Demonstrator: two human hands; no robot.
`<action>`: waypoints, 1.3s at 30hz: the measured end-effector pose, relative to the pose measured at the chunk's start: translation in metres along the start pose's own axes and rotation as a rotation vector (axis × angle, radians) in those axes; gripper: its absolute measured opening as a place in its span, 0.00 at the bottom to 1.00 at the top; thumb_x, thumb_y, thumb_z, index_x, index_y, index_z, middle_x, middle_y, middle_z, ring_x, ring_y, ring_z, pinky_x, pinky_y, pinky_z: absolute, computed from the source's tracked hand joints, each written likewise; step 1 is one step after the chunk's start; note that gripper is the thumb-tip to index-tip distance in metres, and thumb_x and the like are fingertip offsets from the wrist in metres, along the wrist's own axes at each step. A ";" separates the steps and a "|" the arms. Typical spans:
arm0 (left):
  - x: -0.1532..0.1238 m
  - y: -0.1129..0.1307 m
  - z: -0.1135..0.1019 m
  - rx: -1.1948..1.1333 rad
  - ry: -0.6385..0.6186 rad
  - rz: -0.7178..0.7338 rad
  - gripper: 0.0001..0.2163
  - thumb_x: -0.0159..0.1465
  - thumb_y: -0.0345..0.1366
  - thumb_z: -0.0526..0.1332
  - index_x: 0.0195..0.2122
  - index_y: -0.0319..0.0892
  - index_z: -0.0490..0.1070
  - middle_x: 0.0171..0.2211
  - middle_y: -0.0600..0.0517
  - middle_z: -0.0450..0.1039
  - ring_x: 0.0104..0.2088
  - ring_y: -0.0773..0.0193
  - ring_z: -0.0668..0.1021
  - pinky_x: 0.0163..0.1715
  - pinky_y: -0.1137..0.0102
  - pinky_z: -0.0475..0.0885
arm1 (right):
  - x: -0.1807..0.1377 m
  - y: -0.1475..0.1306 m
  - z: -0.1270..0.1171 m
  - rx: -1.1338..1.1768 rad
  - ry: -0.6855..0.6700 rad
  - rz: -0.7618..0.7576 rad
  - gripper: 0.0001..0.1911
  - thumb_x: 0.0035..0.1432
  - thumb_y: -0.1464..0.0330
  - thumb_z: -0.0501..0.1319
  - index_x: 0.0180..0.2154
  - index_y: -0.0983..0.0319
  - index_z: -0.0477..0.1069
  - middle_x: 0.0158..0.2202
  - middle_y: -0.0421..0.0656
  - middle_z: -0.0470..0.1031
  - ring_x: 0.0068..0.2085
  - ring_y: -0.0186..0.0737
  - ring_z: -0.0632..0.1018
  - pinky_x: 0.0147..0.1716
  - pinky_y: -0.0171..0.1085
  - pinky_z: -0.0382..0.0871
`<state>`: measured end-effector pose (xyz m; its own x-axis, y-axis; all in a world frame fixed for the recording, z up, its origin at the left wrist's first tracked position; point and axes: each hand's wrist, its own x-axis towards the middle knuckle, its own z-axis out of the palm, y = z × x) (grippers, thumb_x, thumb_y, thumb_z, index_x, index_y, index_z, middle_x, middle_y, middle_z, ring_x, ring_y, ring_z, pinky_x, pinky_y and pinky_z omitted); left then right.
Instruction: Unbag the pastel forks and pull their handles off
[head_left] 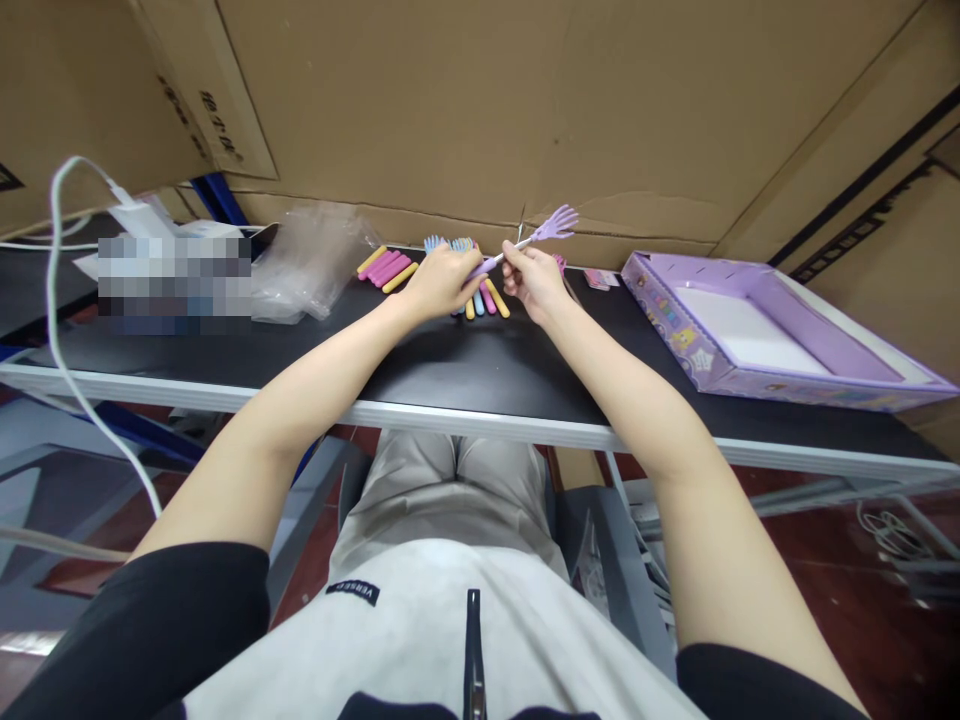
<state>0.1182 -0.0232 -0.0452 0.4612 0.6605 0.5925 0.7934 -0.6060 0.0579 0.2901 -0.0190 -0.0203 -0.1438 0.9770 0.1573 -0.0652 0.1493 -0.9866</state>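
Both hands hold a purple back scratcher (553,224) slanting up to the right over the table, its hand-shaped head at the upper end. My left hand (442,280) is closed around the purple handle at the lower end. Higher up, my right hand (534,280) pinches the thin pale shaft below the head. Under and between the hands lie several more back scratchers (480,300) with yellow, blue and pink handles, partly covered by my left hand. Left of my left hand is a group of pink and yellow handles (387,268) lying side by side.
An open purple box (679,335) with a white bottom stands at the right. Clear plastic bags (304,265) lie at the left, beside a white cable (54,260). A small pink card (600,279) lies near the cardboard wall (480,110) behind the black table (487,375).
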 end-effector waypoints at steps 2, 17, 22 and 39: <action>0.001 0.002 -0.001 -0.017 0.021 -0.012 0.08 0.70 0.38 0.55 0.40 0.41 0.70 0.34 0.43 0.76 0.39 0.50 0.79 0.46 0.59 0.68 | 0.001 -0.003 -0.001 0.002 0.014 -0.008 0.28 0.57 0.54 0.73 0.27 0.60 0.57 0.18 0.30 0.62 0.17 0.23 0.61 0.17 0.26 0.54; 0.003 0.011 -0.008 -0.120 0.064 -0.060 0.15 0.71 0.47 0.54 0.32 0.42 0.70 0.26 0.49 0.71 0.32 0.57 0.76 0.38 0.64 0.67 | 0.019 -0.040 -0.061 0.000 0.373 -0.029 0.26 0.68 0.62 0.64 0.24 0.59 0.52 0.16 0.29 0.51 0.17 0.24 0.53 0.19 0.28 0.47; -0.008 -0.037 -0.019 -0.039 0.095 -0.413 0.21 0.73 0.48 0.49 0.36 0.40 0.74 0.31 0.44 0.75 0.39 0.55 0.77 0.45 0.64 0.70 | 0.017 -0.054 -0.155 0.197 0.821 -0.056 0.27 0.77 0.66 0.46 0.22 0.59 0.46 0.17 0.31 0.47 0.18 0.26 0.52 0.21 0.31 0.45; -0.020 -0.074 -0.009 0.159 -0.228 -0.783 0.23 0.67 0.48 0.55 0.58 0.40 0.73 0.56 0.37 0.77 0.57 0.41 0.77 0.56 0.56 0.72 | 0.072 0.001 -0.115 -0.496 0.275 -0.103 0.15 0.57 0.64 0.72 0.27 0.63 0.68 0.24 0.43 0.71 0.29 0.38 0.77 0.28 0.40 0.78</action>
<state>0.0465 0.0046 -0.0545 -0.1923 0.9491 0.2495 0.9569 0.1251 0.2620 0.3931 0.0694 -0.0147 0.1047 0.9473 0.3026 0.4150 0.2349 -0.8790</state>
